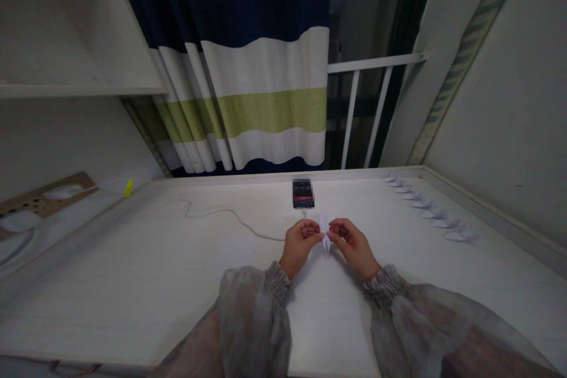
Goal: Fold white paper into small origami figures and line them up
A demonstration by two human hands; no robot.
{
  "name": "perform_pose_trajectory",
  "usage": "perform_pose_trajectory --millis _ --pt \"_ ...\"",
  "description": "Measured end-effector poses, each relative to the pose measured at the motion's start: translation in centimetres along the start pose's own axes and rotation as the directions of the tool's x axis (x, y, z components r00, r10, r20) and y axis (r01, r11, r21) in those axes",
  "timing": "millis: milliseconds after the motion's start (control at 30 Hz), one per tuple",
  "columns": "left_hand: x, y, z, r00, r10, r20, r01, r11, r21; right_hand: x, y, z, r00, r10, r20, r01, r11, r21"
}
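A narrow piece of folded white paper (325,225) stands between my two hands, its pointed ends up and down. My left hand (300,243) pinches it from the left, thumb and fingers together, with a ring on one finger. From the right, my right hand (352,247) pinches the same paper's edge. Just behind my hands lies a phone (303,194) with a lit screen, a cable plugged into its near end. Several folded white paper figures (427,210) sit in a slanting row at the right.
The white desk (177,283) runs to a raised back edge. A pale cable (239,220) curves across its left half. A power strip (48,201) is on the left wall, below a shelf (80,92). Behind hang striped curtains (270,71) beside a white railing (376,64).
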State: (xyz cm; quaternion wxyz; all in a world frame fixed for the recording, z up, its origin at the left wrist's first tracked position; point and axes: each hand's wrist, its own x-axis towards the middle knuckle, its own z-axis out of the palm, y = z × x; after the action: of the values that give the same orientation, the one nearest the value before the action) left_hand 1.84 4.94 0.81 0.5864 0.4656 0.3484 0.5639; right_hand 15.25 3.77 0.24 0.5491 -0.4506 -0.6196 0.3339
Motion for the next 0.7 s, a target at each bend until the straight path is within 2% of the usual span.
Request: perform_pose_trajectory --millis 200,467,700 --pt "0.0 0.1 -0.2 0.999 -0.018 0.029 0.017 1.000 0.008 0.0 -0.7 -0.2 0.999 0.023 0.032 -0.024 0.999 0.037" --pt "0.5 -0.1 -1.2 0.985 -0.078 0.151 0.070 0.996 0.056 0.2 -0.7 -0.7 0.977 0.073 0.199 -0.100 0.987 0.128" --pt "0.4 -0.2 -1.1 0.984 -0.093 0.149 0.080 0.993 0.089 0.3 -1.0 -0.7 0.964 0.151 0.221 -0.194 0.963 0.186"
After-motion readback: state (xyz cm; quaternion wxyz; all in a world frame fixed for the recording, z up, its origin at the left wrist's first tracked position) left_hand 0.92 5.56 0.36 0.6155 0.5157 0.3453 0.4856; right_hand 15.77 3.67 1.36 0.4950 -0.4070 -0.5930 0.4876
